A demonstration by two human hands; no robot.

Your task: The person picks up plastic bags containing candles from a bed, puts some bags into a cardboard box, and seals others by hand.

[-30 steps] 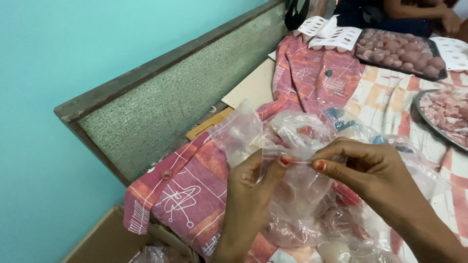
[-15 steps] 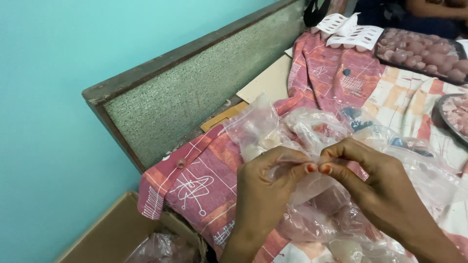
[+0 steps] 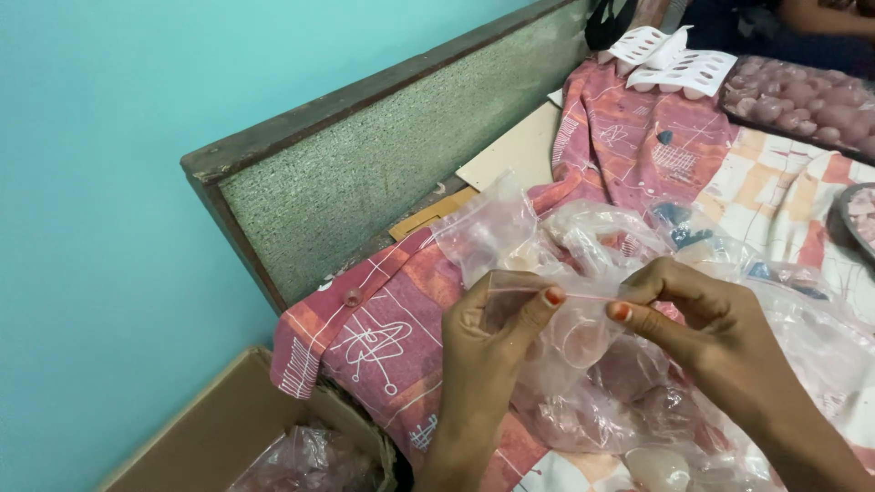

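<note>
Nearest, a brown cardboard box sits by the bed with a crumpled plastic bag inside, and just above it both hands hold a small clear zip-top plastic bag over the pink patterned bedsheet: the left hand and right hand each pinch its pink seal strip, one at each end. The step in hand looks like working the seal, which calls for steady pinching along the strip. Farther off lie more clear bags, white blister trays and a dark tray of pale pink stones.

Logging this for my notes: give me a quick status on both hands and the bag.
Left hand and right hand pinch the small clear bag at its top edge. Heap of clear bags right behind.
</note>
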